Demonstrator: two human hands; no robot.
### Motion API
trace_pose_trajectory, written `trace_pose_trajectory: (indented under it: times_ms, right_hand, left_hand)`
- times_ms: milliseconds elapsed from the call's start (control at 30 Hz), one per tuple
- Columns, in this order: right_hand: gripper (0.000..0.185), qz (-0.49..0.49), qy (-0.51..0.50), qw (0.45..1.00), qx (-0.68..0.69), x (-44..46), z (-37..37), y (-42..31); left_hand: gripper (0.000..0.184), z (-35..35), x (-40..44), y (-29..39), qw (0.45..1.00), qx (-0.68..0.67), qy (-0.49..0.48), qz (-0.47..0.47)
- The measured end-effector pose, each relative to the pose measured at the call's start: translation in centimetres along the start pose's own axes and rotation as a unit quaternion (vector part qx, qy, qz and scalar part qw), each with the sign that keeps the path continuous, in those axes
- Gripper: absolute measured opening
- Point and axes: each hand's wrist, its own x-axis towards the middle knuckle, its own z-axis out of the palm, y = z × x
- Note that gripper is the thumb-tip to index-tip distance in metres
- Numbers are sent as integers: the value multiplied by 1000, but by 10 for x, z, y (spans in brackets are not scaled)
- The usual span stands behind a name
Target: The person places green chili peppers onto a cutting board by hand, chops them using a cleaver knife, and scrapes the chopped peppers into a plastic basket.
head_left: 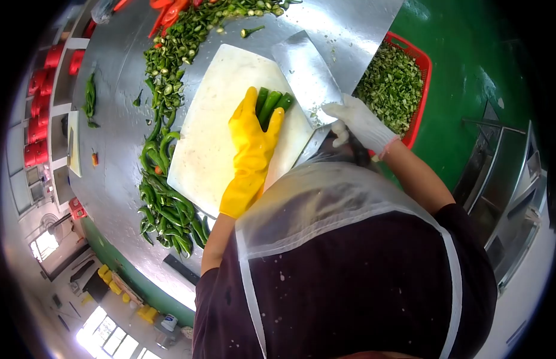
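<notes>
My left hand point(254, 140), in a yellow rubber glove, lies on the white cutting board point(206, 125) with its fingers around several green peppers point(270, 105) laid side by side. In a white glove, my right hand point(358, 122) grips a wide cleaver point(308, 75) near its handle end. The broad blade is at the board's right edge, just right of the peppers, with green bits stuck to it. The handle is hidden by the hand.
Whole green peppers point(170, 212) lie left of the board on the metal table point(113, 143). Cut pepper tops point(170, 66) and red peppers point(170, 15) are beyond it. A red basket point(426, 78) of chopped green pieces stands right of the table. A dark-handled tool point(181, 269) rests at the near left.
</notes>
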Motion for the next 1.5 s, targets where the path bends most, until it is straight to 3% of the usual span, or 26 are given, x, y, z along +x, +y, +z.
trace_pose_trajectory:
  times_ms: [67, 167, 267, 367, 567, 767, 933, 1133, 1233, 1400, 1500]
  right_hand:
    - [34, 4, 10, 1000, -2, -1, 1, 3]
    - [36, 3, 21, 1000, -12, -6, 4, 1]
    - [35, -2, 15, 1000, 5, -7, 3, 4]
    - [33, 8, 7, 1000, 17, -8, 2, 8]
    - [31, 36, 29, 998, 32, -8, 6, 16]
    - [37, 16, 36, 999, 31, -5, 19, 23]
    - [40, -69, 72, 995, 27, 10, 40, 31]
    - [40, -51, 59, 997, 4, 18, 40, 29]
    - [38, 37, 26, 999, 9, 6, 29, 25]
    - [35, 65, 20, 997, 44, -17, 22, 35]
    - [35, 51, 17, 997, 57, -12, 26, 36]
  left_hand:
    - [59, -7, -1, 11, 1000, -28, -8, -10]
    - [55, -8, -4, -4, 996, 68, -17, 55]
    - [51, -5, -5, -10, 993, 64, -4, 95]
    - [47, -4, -3, -13, 995, 58, -20, 79]
    - [31, 3, 1, -7, 990, 46, 60, 120]
    - [21, -4, 10, 1, 998, -27, -44, 47]
    - [18, -5, 13, -13, 995, -32, -69, 66]
    - [15, -5, 13, -14, 993, -48, -85, 67]
    - [14, -11, 7, -4, 990, -68, -113, 50]
    - [12, -10, -3, 10, 984, -106, -141, 34]
    - [21, -13, -3, 1, 980, -74, -181, 44]
